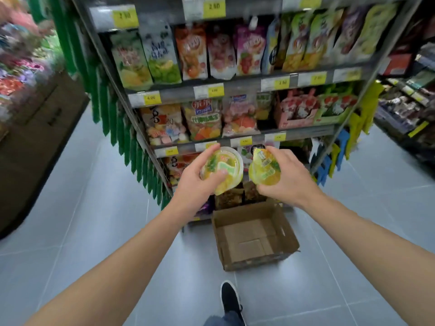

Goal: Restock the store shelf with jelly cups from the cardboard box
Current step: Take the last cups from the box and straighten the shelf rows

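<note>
My left hand [200, 175] grips a round yellow jelly cup [223, 168], its lid facing me. A second yellow jelly cup [264, 169] is tilted on its side in the grip of my right hand [286, 176]. Both cups hang in front of the lower tiers of the store shelf [235, 89], just below a row of price tags. The cardboard box [253, 234] stands open on the floor under my hands, and no cups show inside it.
Snack bags and pouches fill the upper shelf tiers. Green packets [117, 118] hang down the shelf's left side, coloured ones [339, 151] down its right. A big brown carton [40, 142] stands at left. My black shoe [229, 300] is on the grey tiled floor.
</note>
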A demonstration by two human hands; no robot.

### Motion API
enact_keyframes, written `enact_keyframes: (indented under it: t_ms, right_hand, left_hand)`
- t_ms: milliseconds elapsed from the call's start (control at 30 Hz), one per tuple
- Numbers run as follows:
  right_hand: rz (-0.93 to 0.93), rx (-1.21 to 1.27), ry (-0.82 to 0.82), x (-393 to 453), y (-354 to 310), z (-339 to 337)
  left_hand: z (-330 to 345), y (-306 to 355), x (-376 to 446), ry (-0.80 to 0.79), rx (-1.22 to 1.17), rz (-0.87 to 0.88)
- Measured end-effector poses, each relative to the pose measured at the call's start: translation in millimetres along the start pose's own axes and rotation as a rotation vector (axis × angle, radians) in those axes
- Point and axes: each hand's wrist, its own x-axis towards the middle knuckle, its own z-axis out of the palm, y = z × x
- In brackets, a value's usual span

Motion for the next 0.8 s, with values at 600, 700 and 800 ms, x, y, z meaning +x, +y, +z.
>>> enact_keyframes:
  t_ms: [600,700,800]
  right_hand:
    - [-0.405,-0.147,0.261,137.1,-208.3,-133.2]
    - [-0.422,-0.113,0.276,168.9,-233.0,-138.0]
    - [-0.441,-0.088,0.28,194.2,-252.5,-136.1]
  left_hand:
    - [-182.5,175.1,123.3,0.369,0.268,0.229]
    - [-218.9,200.1,164.2,0.428,0.373,0.236]
    - [-240.3,212.4,200.0,0.437,0.441,0.235]
